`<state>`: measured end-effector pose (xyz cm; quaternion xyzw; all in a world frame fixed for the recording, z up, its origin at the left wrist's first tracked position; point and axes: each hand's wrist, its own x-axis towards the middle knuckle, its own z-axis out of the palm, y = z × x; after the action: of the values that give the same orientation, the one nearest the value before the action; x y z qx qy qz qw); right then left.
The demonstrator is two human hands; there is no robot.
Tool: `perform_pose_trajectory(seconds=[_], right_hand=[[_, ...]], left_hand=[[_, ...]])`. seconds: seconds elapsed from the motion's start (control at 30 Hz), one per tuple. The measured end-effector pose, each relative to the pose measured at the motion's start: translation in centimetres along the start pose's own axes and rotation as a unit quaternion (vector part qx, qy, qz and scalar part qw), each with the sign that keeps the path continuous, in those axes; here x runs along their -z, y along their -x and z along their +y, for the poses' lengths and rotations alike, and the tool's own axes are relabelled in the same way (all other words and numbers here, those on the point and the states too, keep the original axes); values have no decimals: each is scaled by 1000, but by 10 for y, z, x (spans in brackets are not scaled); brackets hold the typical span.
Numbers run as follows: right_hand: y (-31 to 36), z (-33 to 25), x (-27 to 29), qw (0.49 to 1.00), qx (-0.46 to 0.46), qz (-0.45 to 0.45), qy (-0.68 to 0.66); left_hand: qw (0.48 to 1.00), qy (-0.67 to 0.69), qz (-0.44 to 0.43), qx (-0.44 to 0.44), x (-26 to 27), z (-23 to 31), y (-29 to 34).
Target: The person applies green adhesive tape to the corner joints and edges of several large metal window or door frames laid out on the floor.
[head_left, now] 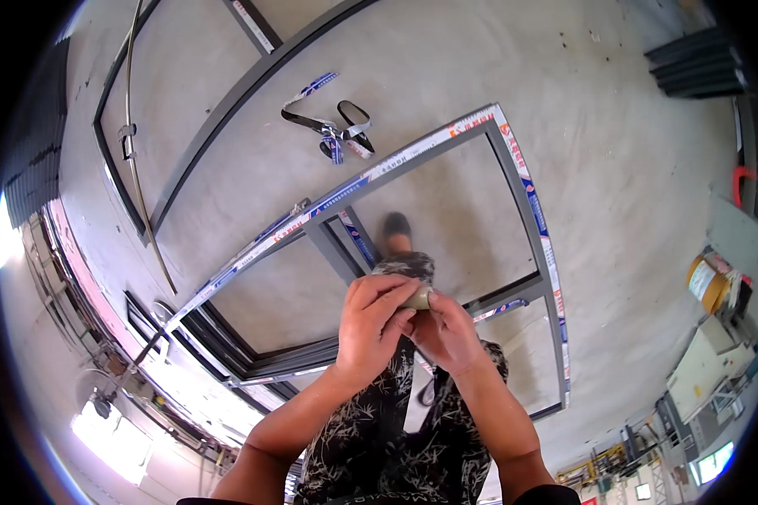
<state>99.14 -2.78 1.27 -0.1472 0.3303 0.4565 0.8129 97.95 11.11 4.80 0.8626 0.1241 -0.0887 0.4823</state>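
Note:
My left hand (372, 324) and my right hand (446, 328) meet in front of my body. Between their fingertips is a small, pale olive-green, rounded piece (419, 299), and both hands are closed on it. Fingers cover much of it, so its kind cannot be made out. Below and around the hands lies a large dark grey metal window frame (541, 227), its edges covered with printed white, blue and red protective film. I stand within the frame, with one dark shoe (397, 224) showing past a leg in patterned trousers (354, 438).
Peeled film strips (333, 130) lie tangled on the concrete floor (446, 67) beyond the frame. Another dark curved frame (227, 105) and a long thin metal rod (132, 151) are at upper left. A yellow bucket (706, 282) and stacked dark profiles (695, 63) stand at right.

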Motion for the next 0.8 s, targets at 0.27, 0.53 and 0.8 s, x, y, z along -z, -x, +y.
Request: perform_pose_trajectory(seconds=[0.27,0.53,0.8], right_hand=[[-17,-23,-43,996,-61,41,57],[-42,-65,-43,995,-102,12,19],[-45,-138,-41,990,-123,12,75]], left_hand=[[994,45,96,-25,15,8,-15],[990,61,-1,127,26,13,-71],[996,-88,-22,4,-4,38,-127]])
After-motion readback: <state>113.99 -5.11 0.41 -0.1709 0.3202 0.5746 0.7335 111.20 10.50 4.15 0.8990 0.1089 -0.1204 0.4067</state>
